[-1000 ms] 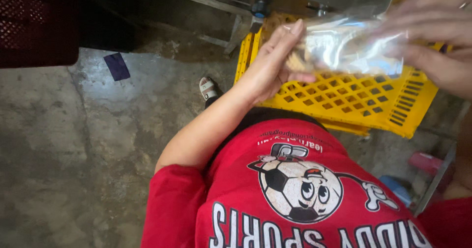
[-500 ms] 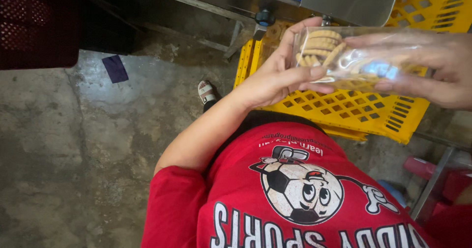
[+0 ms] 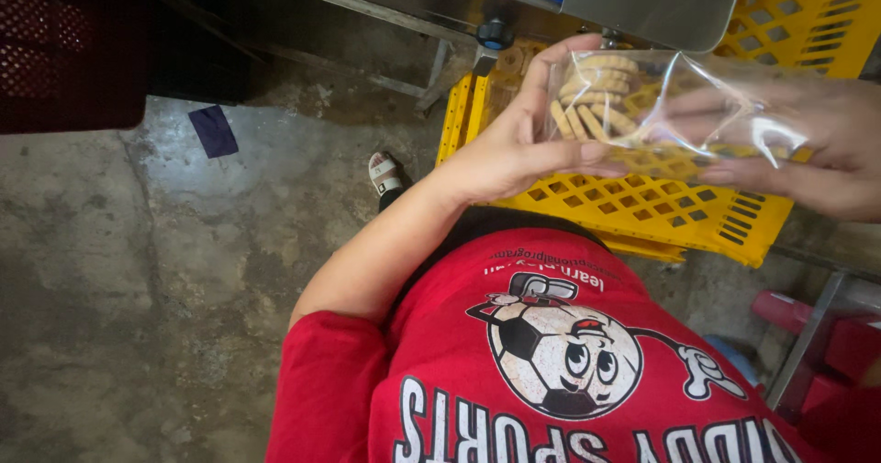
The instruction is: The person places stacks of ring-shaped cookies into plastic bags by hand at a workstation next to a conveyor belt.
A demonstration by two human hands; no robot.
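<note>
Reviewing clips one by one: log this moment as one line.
left hand: grips clear bag of biscuits | right hand: holds other end | below: yellow crate | floor: concrete

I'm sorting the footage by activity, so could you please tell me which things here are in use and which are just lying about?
In use:
- clear bag of biscuits
- left hand
- right hand

Lying about:
- yellow crate
- dark cloth scrap
- dark red crate
</note>
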